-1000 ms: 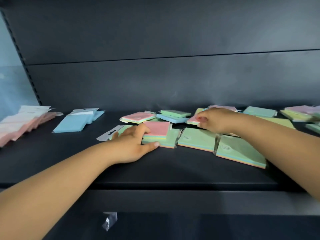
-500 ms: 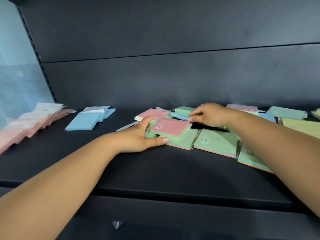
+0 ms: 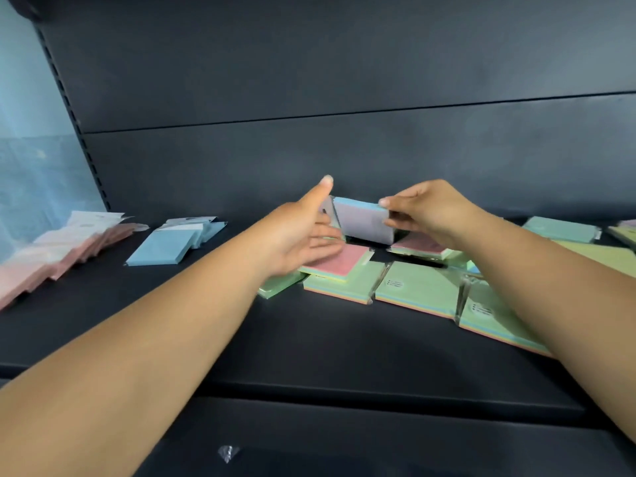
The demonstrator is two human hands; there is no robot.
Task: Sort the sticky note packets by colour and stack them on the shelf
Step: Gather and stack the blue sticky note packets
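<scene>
At twelve o'clock of the head view, above the jumble: right hand pinching a blue-topped, cellophane-wrapped sticky note packet by its right edge, thumb below and fingertips on top, lifted clear and tilted so the pale underside faces the camera. Left hand just beside it at nine o'clock, spread, thumb up, palm turned toward the packet's left edge, gripping nothing; contact at that edge too close to call. Long axis of the packet running three to nine, straight into the waiting palm, so the left hand judged nearer to whatever handover comes, and nearer also to the flat stack of blue packets lying well off at nine o'clock. Beyond that, at the far nine o'clock edge, a fanned row of pink packets with white hang tabs. Below the hands, on the matte black metal shelf: pink-topped packets over glossy green-topped square packets, overlapping, multicoloured layers showing at the sides. More green and yellowish packets at three o'clock.
</scene>
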